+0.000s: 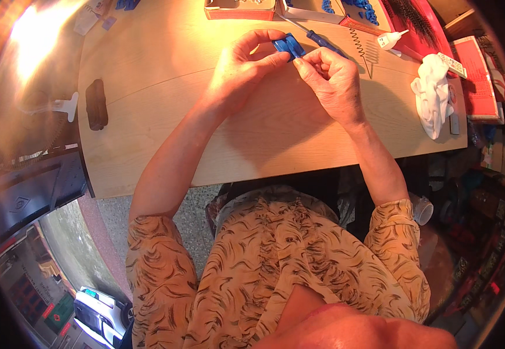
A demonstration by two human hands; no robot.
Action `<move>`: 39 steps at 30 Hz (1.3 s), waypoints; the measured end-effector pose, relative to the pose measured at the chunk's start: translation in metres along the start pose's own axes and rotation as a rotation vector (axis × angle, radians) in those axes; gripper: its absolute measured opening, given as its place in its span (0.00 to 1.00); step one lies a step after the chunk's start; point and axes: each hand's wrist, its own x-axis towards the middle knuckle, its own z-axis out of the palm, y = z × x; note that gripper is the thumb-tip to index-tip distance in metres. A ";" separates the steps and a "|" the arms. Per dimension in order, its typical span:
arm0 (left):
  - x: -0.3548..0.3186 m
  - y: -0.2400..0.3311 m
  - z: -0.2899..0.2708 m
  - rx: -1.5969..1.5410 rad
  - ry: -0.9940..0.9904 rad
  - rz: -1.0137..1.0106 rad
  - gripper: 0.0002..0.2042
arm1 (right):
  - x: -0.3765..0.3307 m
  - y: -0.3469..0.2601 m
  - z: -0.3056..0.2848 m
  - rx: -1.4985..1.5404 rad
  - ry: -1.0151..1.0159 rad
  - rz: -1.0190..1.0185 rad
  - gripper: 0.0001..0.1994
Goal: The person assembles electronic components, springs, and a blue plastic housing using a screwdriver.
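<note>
A small, shiny blue plastic part (pixel 290 47) is held up above the far middle of the wooden table. My left hand (pixel 238 71) grips it from the left, with the thumb below and the index finger above. My right hand (pixel 335 82) pinches at its right end with thumb and forefinger, the other fingers curled in. Whether a smaller piece sits between the right fingertips is hidden. Just beyond the right hand lies a screwdriver (pixel 325 44) with a blue handle.
Shallow boxes, one with a red-edged rim (pixel 239 13), stand at the far edge; some contain small blue parts (pixel 364 11). To the right are a white dropper bottle (pixel 389 39), a coiled wire (pixel 357 43) and a crumpled white cloth (pixel 431 96). A dark brown block (pixel 96 104) lies left.
</note>
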 end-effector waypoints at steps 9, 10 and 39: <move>-0.002 0.004 0.003 -0.128 0.000 -0.080 0.13 | 0.002 -0.001 -0.002 0.035 -0.014 0.065 0.09; -0.001 0.002 0.002 -0.111 0.001 -0.065 0.12 | 0.002 -0.001 -0.003 0.029 -0.033 0.077 0.10; 0.003 0.011 -0.015 -0.503 -0.195 -0.191 0.15 | 0.004 -0.017 -0.028 0.331 -0.036 0.144 0.10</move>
